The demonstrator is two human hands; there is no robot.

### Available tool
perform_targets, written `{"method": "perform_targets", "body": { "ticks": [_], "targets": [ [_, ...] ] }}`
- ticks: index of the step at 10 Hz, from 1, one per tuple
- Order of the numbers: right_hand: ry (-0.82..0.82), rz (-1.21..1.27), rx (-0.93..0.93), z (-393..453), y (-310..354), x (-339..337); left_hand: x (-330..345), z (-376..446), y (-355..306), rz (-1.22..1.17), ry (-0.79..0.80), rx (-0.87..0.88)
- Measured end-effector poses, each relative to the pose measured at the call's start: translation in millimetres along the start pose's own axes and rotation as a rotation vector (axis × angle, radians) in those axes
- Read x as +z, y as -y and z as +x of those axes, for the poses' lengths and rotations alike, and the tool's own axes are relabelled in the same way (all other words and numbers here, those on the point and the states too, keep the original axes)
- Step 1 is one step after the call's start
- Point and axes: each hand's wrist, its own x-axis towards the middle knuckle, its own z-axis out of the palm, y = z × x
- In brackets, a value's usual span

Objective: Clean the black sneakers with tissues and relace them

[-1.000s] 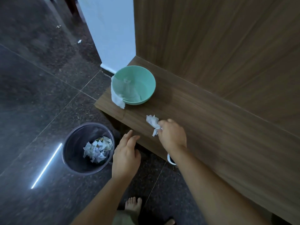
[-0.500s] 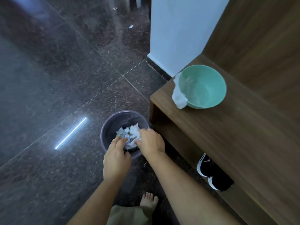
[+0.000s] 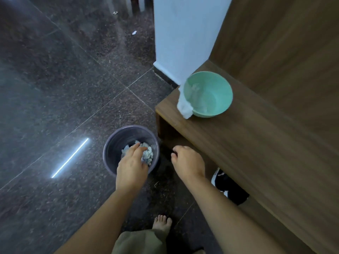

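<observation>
The right hand (image 3: 187, 162) had left the bin (image 3: 111, 149) and hung empty, fingers loosely curled; the left hand (image 3: 132, 167) hovered relaxed over the crumpled tissues (image 3: 148, 155).

floor (image 3: 55, 88): we see dark speckled polished stone, glossy | bench (image 3: 256, 153): we see wood-grain, matt, smooth | bowl (image 3: 222, 105): we read smooth mint plastic | bin (image 3: 111, 149): smooth dark plastic | tissues (image 3: 147, 155): crumpled paper | sneaker (image 3: 229, 189): we see matt black upper, white sole edge
</observation>
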Motion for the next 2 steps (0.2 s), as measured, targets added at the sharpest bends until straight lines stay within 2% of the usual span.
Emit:
{"method": "perform_targets", "body": {
  "ticks": [1, 2],
  "targets": [
    [-0.078, -0.002, 0.016, -23.2, -28.2, -34.5, -4.8, -1.4, -29.3, 0.011, -0.011, 0.118],
    [-0.202, -0.056, 0.124, -60.4, -68.5, -99.1, -27.1, -11.5, -88.8, 0.046, -0.03, 0.321]
  ]
}}
